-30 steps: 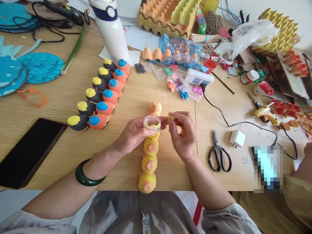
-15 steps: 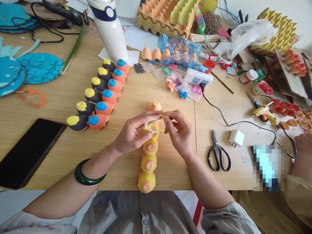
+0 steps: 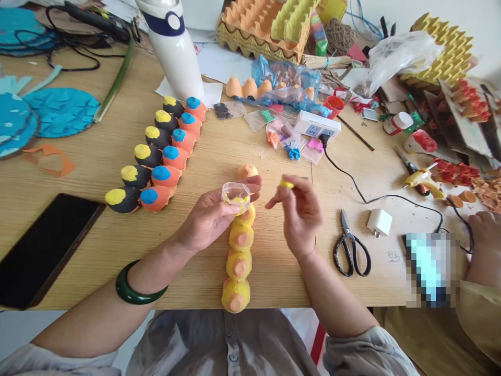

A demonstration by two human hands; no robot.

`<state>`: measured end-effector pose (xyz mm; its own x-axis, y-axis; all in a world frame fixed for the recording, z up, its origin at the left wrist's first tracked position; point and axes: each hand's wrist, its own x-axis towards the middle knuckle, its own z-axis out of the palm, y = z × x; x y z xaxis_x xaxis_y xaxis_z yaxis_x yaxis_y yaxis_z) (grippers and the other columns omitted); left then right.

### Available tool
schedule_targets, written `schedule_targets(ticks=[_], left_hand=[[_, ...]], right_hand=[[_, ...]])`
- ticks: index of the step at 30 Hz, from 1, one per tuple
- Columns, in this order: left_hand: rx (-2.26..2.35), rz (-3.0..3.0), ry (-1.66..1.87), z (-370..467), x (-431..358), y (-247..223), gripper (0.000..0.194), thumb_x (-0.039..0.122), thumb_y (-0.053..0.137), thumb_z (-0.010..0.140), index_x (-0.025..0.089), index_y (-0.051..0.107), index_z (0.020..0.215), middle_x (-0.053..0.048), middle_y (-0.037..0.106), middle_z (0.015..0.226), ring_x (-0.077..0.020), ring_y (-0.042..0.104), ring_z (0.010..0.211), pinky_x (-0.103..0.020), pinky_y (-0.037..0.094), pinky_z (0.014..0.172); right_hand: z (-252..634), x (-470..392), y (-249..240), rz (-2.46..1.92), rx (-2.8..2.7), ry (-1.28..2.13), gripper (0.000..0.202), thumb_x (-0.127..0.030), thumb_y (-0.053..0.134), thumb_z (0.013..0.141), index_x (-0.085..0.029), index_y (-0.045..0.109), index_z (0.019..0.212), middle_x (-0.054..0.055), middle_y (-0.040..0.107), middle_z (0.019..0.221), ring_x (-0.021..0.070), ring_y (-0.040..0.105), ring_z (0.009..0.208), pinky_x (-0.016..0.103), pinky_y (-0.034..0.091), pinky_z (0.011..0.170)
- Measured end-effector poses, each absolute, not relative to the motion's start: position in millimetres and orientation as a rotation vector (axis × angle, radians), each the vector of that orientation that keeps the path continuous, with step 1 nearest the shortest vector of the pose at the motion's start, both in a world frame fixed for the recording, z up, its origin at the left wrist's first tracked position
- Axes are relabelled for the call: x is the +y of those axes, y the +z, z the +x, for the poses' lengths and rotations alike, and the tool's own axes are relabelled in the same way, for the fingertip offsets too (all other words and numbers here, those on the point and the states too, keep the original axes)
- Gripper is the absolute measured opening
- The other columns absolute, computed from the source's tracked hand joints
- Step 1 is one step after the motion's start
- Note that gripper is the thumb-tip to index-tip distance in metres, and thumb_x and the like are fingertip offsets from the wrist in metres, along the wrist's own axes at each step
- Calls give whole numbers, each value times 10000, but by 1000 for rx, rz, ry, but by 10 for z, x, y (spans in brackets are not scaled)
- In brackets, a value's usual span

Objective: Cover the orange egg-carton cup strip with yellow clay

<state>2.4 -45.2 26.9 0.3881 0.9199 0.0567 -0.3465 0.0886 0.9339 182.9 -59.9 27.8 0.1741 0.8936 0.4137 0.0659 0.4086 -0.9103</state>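
Observation:
My left hand grips a small clear plastic cup with yellow clay smears inside. Between the fingertips of my right hand is a small lump of yellow clay, held a little right of the cup. Below my hands, a strip of egg-carton cups lies on the table, running away from the front edge. Its nearer cups are covered in yellow with bare orange tops; the far cup is plain orange, and part of the strip is hidden behind my left hand.
Two finished-looking carton strips, black with yellow tips and orange with blue tips, stand to the left. A phone, scissors, a charger, a power strip and a white tumbler surround them. Another person's hand rests at right.
My hands have moved apart. My right hand has drawn away to the right with the yellow clay, while the cup has tilted and shifted slightly left in my left hand.

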Motion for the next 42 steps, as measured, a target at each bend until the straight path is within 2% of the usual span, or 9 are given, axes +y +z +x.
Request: schedule_targets(ticks=[4, 7, 11, 17, 21, 26, 32, 37, 42], left_hand=[[787, 1228, 1135, 25, -471, 280, 350, 334, 768, 943, 307, 770, 1292, -65, 753, 1394, -342, 691, 1344, -599, 545, 1184], [845, 1362, 1203, 34, -506, 261, 424, 320, 749, 971, 241, 697, 1384, -107, 751, 1392, -300, 723, 1297, -489, 582, 1155], [925, 1616, 1293, 39, -523, 213, 440, 234, 708, 988, 234, 663, 1426, -104, 756, 1377, -239, 745, 1240, -371, 614, 1086], [1125, 1915, 1391, 13, -489, 245, 448, 137, 674, 979, 252, 676, 1412, -73, 765, 1337, -215, 739, 1206, -352, 596, 1088], [1166, 2081, 1408, -2, -487, 280, 437, 100, 651, 979, 259, 707, 1382, -54, 767, 1317, -198, 731, 1210, -320, 583, 1092], [1205, 2066, 1346, 5, -506, 248, 437, 155, 631, 995, 279, 709, 1408, -45, 774, 1306, -203, 733, 1190, -326, 589, 1082], [1270, 2019, 1331, -3, -505, 241, 400, 217, 644, 1001, 284, 727, 1386, -43, 773, 1311, -212, 727, 1193, -337, 589, 1081], [1267, 1999, 1369, -2, -508, 240, 384, 224, 659, 998, 296, 732, 1368, -43, 774, 1288, -220, 726, 1187, -353, 582, 1088], [1245, 2060, 1403, 13, -518, 245, 383, 202, 647, 1007, 278, 731, 1373, -48, 779, 1273, -208, 734, 1167, -339, 596, 1068]], right_hand=[[1867, -584, 327, -983, -1202, 801, 215, -417, 623, 1058, -336, 728, 1227, 19, 661, 1013, 122, 685, 732, 290, 657, 621], [1859, -611, 355, -999, -1290, 838, 206, -423, 621, 1061, -295, 762, 1139, 8, 682, 938, 101, 672, 636, 285, 631, 598], [1842, -620, 372, -1059, -1267, 928, 241, -476, 662, 1030, -267, 765, 1086, -8, 687, 913, 81, 666, 590, 260, 624, 569], [1846, -626, 325, -974, -1349, 818, 203, -322, 587, 1084, -292, 769, 1167, 4, 688, 965, 92, 692, 694, 257, 640, 608], [1828, -641, 285, -970, -1492, 709, 208, -226, 652, 1037, -301, 733, 1213, 8, 689, 988, 113, 678, 774, 254, 635, 621], [1789, -632, 231, -1053, -1537, 757, 100, -242, 687, 1010, -277, 702, 1102, 8, 692, 968, 138, 677, 829, 287, 663, 668], [1795, -669, 177, -1061, -1406, 649, 193, -276, 695, 1007, -313, 660, 1193, 25, 677, 1042, 165, 680, 875, 325, 689, 704], [1781, -684, 192, -1007, -1470, 672, 381, -232, 678, 1009, -353, 618, 1366, 32, 682, 1073, 176, 681, 931, 327, 692, 715], [1742, -685, 214, -1007, -1603, 714, 156, -241, 645, 1024, -279, 692, 1168, 36, 699, 1005, 158, 676, 846, 323, 693, 709]])
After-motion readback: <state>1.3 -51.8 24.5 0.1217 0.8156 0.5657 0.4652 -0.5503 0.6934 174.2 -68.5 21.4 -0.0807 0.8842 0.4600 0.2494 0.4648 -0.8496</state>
